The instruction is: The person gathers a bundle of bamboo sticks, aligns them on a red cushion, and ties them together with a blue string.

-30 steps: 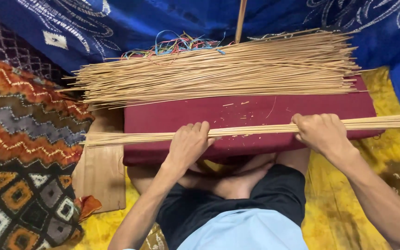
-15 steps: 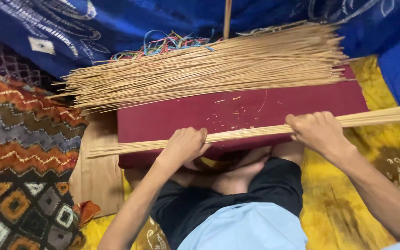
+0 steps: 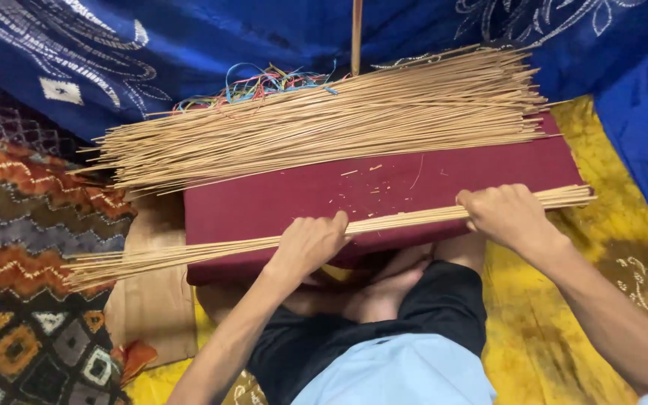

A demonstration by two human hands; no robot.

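Nothing here acts as a container; your sticks lie loose on the maroon padded board (image 3: 384, 187) that fills the middle of the frame. Across its far edge, in the upper half of the picture, rests the large pile of thin sticks (image 3: 324, 124), pale tan, long and straight, fanned a little so the tips stick out past the board at the left. Behind that pile, at the upper centre, sits a tangle of coloured threads (image 3: 264, 82) in blue, red and green, with one upright stick (image 3: 356, 34) rising beside it.

Your small bundle of sticks (image 3: 189, 253) runs along the near edge of the board, from the lower left of the frame to the right edge of the board, slightly tilted upward to the right. Its left end overhangs the board above the patterned rug (image 3: 24, 247).

Your left hand (image 3: 309, 244) is curled down over the bundle near the centre, fingers wrapped around it. Your right hand (image 3: 508, 214) is clamped on the same bundle toward the right. The two hands are well apart. A yellow cloth (image 3: 586, 300) lies under your right forearm.
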